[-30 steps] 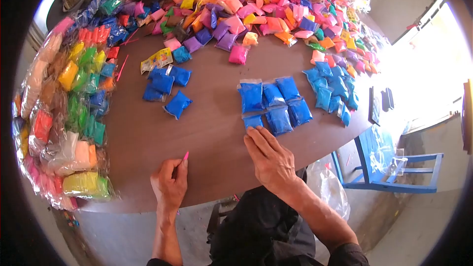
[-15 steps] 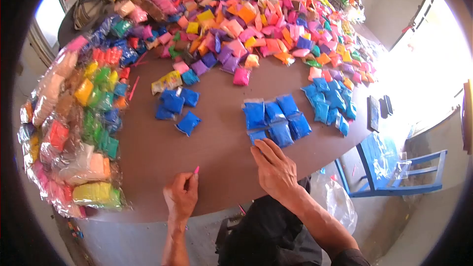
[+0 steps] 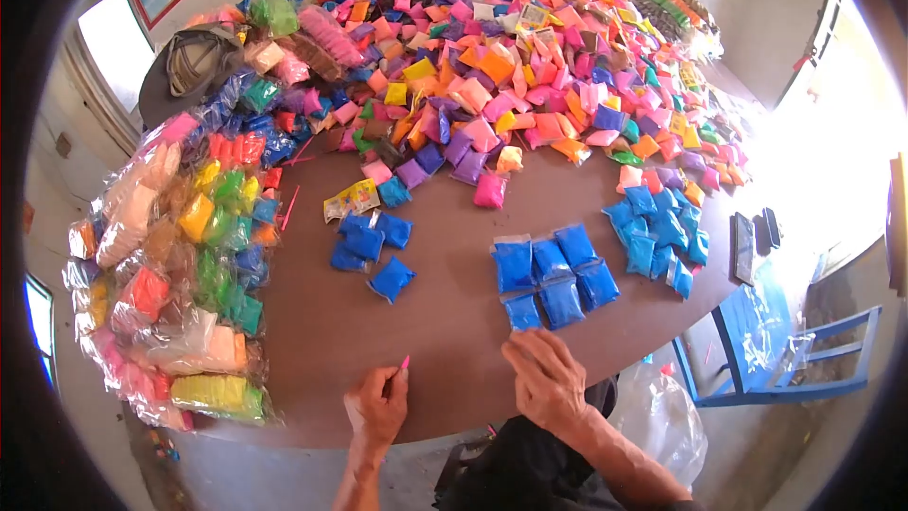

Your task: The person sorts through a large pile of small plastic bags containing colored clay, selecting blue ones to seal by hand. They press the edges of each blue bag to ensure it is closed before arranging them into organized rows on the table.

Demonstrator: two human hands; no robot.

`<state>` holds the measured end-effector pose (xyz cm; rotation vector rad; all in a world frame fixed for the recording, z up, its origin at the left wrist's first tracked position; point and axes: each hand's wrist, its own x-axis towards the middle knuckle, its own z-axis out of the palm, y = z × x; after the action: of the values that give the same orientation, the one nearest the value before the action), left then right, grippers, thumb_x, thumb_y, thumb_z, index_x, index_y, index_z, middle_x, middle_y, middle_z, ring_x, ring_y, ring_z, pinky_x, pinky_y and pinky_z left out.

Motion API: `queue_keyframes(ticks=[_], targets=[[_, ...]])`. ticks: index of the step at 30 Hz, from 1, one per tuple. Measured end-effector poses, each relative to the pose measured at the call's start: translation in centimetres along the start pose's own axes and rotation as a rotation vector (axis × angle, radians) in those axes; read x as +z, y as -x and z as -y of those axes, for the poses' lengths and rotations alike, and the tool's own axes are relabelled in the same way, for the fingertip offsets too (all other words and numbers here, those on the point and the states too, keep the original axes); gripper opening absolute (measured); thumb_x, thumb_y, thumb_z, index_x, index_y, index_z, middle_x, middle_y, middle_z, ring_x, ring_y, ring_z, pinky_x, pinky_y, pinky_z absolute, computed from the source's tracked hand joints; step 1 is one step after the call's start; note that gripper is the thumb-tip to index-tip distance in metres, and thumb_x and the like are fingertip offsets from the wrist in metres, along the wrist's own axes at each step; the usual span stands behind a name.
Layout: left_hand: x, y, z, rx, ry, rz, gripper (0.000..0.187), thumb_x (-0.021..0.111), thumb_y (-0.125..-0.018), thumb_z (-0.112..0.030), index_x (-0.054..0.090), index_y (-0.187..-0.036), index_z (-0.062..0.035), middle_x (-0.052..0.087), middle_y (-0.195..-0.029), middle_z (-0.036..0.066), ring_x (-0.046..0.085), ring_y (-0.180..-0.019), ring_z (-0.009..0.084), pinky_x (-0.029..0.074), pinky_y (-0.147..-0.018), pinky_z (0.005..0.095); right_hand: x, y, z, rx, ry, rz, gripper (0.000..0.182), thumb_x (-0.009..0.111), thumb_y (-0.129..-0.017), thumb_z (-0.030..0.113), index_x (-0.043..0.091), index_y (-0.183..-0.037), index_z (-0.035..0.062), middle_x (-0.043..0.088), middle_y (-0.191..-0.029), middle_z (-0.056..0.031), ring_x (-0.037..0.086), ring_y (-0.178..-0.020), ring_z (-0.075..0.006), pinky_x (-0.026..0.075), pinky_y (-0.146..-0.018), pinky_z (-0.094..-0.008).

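Note:
My left hand [image 3: 378, 405] is closed over the near table edge, pinching a thin pink stick [image 3: 406, 363] whose tip shows above the thumb. My right hand [image 3: 547, 378] is just in front of a block of blue packets [image 3: 560, 302], set side by side in two rows. Its fingers are curled together close to the lower-left packet [image 3: 522, 312]; whatever they may hold is hidden. Left of the block lie several loose blue packets [image 3: 364, 242], one [image 3: 391, 279] slightly apart. Lighter blue packets [image 3: 667, 229] are heaped to the right.
A large pile of multicoloured packets [image 3: 492, 66] covers the back of the brown table [image 3: 445, 331]. Clear bags of coloured packets [image 3: 222, 393] line the left side. A phone-like dark object [image 3: 742, 248] lies at the right edge, near a blue chair [image 3: 776, 350].
The camera view has shifted, so everything sits lower and further right. My right hand has drawn back slightly from the lower-left blue packet, fingers more curled. My left hand keeps the pink stick.

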<state>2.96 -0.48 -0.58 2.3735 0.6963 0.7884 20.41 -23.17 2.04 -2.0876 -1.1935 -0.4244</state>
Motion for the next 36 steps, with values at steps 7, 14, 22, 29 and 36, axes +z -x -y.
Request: queue_keyframes(ticks=[7,14,22,29,36], targets=[[-0.2,-0.4,-0.6,-0.032,-0.045,-0.009,0.012,0.082,-0.1,-0.014,0.076,-0.098,-0.0039,0.075,-0.082,0.016,0.073,-0.066,0.0334,0.057,-0.061,0.0391,1.8,-1.0,2.8,-0.023,-0.294,0.137,0.04,0.079,-0.081,-0.001,0.08,-0.12,0.0059,0.074,-0.127,-0.0102,0.074,-0.115,-0.0327,0.064,-0.094,-0.0434],[-0.1,-0.3,-0.3,-0.023,-0.023,0.009,0.009,0.081,-0.1,-0.013,0.077,-0.099,-0.0048,0.076,-0.083,0.018,0.074,-0.068,0.0358,0.058,-0.062,0.0412,3.6,-0.8,3.2,0.012,-0.311,0.21,0.036,0.08,-0.083,0.001,0.081,-0.117,0.0089,0.075,-0.124,-0.0064,0.074,-0.109,-0.0283,0.064,-0.089,-0.0403],[-0.4,-0.7,-0.5,0.002,-0.044,0.057,0.007,0.082,-0.097,-0.01,0.076,-0.1,-0.0065,0.075,-0.083,0.017,0.074,-0.068,0.0373,0.057,-0.06,0.0429,4.8,-1.8,3.1,0.07,-0.325,0.212,0.035,0.081,-0.083,0.003,0.082,-0.117,0.0121,0.077,-0.118,-0.0022,0.075,-0.103,-0.0263,0.063,-0.085,-0.039],[0.3,-0.3,0.1,0.002,-0.06,0.018,0.01,0.083,-0.097,-0.012,0.077,-0.1,-0.0054,0.075,-0.081,0.017,0.075,-0.068,0.0346,0.058,-0.061,0.0424,5.4,-1.8,2.6,0.088,-0.345,0.244,0.033,0.08,-0.09,0.009,0.079,-0.123,0.0118,0.076,-0.121,-0.0029,0.072,-0.101,-0.0289,0.064,-0.081,-0.04],[0.5,0.1,0.4,0.015,-0.115,0.007,0.011,0.082,-0.1,-0.015,0.076,-0.099,-0.0064,0.074,-0.079,0.017,0.073,-0.063,0.037,0.056,-0.057,0.0441,4.7,-1.6,2.7,0.113,-0.404,0.206,0.028,0.08,-0.088,0.005,0.081,-0.115,0.0115,0.078,-0.118,-0.004,0.075,-0.102,-0.0296,0.064,-0.086,-0.041]])
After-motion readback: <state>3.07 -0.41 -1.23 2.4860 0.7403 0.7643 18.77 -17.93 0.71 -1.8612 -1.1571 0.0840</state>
